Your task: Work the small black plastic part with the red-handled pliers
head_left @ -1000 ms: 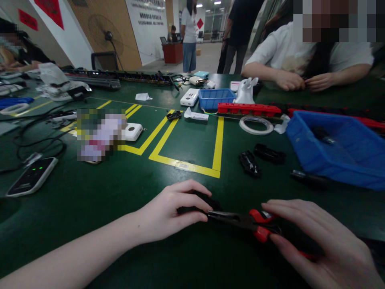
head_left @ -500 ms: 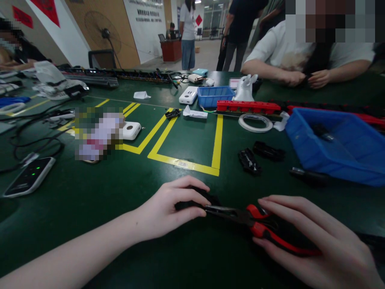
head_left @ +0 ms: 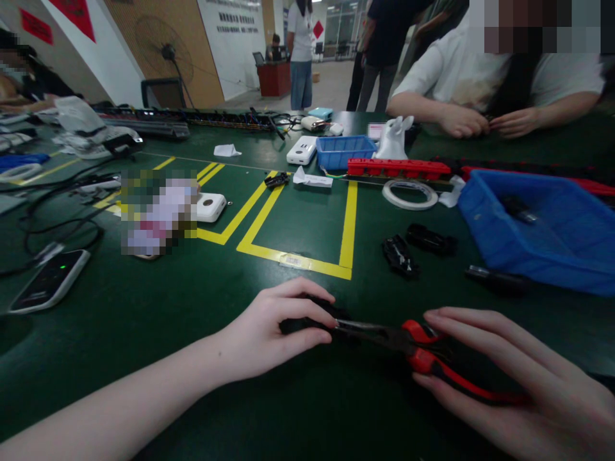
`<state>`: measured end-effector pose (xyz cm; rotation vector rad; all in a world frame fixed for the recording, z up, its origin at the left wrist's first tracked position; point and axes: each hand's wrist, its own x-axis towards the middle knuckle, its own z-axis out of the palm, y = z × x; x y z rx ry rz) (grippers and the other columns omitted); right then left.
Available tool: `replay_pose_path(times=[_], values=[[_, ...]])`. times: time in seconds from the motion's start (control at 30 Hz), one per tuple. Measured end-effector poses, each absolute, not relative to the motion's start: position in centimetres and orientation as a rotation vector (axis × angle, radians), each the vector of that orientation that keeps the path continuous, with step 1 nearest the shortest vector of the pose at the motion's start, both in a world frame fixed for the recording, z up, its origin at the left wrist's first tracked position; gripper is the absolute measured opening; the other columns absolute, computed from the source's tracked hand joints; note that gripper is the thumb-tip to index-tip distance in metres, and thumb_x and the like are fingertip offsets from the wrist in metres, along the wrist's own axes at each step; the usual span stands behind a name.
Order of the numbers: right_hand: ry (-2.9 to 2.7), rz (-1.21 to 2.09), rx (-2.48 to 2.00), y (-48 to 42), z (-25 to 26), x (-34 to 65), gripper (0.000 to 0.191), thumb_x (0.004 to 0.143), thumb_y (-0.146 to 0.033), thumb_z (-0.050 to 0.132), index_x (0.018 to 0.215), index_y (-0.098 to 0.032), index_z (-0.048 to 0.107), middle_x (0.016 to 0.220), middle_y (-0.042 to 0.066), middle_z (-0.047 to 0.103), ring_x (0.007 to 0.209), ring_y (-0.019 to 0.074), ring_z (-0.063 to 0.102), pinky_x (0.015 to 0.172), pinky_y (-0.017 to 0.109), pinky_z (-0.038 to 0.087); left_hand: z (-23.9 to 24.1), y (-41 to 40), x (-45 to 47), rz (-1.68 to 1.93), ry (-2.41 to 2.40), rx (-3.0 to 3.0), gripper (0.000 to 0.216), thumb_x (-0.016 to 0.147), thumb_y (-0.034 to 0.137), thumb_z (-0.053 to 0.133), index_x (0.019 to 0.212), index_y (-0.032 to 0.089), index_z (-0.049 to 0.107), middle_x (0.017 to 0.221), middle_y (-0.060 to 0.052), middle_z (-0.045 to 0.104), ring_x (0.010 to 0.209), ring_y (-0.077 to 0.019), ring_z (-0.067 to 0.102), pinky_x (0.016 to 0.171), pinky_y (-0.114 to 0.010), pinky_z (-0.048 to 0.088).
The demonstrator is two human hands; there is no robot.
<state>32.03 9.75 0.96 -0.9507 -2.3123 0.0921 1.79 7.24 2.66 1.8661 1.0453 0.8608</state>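
My left hand (head_left: 283, 330) is closed around a small black part (head_left: 307, 325), just above the green table (head_left: 202, 410). Much of that part is hidden by the fingers, so its kind cannot be made out. In my right hand (head_left: 519, 378) are red-and-black needle-nose pliers (head_left: 423, 355), gripped by the handles. Their jaws point left, with the tips at my left thumb and forefinger, by the black part. Beyond the pliers lie two black pieces (head_left: 400, 255) on the table, and a black object with a metallic end (head_left: 497, 280) sits further right.
A large blue bin (head_left: 542, 243) stands at the right, with a roll of white tape (head_left: 410, 194) beside it. Yellow tape (head_left: 317, 266) marks the table ahead. A phone-like device (head_left: 50, 282) and black cables lie left. A person (head_left: 456, 83) works across the table.
The pliers and my right hand have shifted slightly right, and the jaw tips have moved a little the same way. My left hand has barely moved.
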Motion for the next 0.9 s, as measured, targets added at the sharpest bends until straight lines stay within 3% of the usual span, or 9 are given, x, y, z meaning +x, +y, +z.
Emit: replay_pose_path(times=[0.63, 0.9], values=[[-2.369, 0.115, -0.916, 9.83, 1.1, 31.95, 0.036, 0.086, -0.036, 0.066, 0.119, -0.025, 0.061, 0.109, 0.006, 0.068, 0.083, 0.0204, 0.07, 0.075, 0.034, 0.06, 2.75, 7.23, 1.73, 0.831, 1.055, 1.938, 0.016, 0.09, 0.016, 0.065, 0.105, 0.019, 0.071, 0.126, -0.008, 0.06, 0.116, -0.0202, 0.059, 0.101, -0.038, 0.051], [-2.376, 0.134, -0.908, 9.87, 0.93, 31.89, 0.037, 0.084, -0.036, 0.068, 0.12, -0.026, 0.061, 0.107, 0.006, 0.069, 0.084, 0.0215, 0.07, 0.073, 0.035, 0.06, 2.66, 7.29, 1.69, 0.818, 1.059, 1.951, 0.017, 0.09, 0.015, 0.065, 0.105, 0.019, 0.071, 0.125, -0.007, 0.061, 0.116, -0.0194, 0.059, 0.101, -0.035, 0.051]])
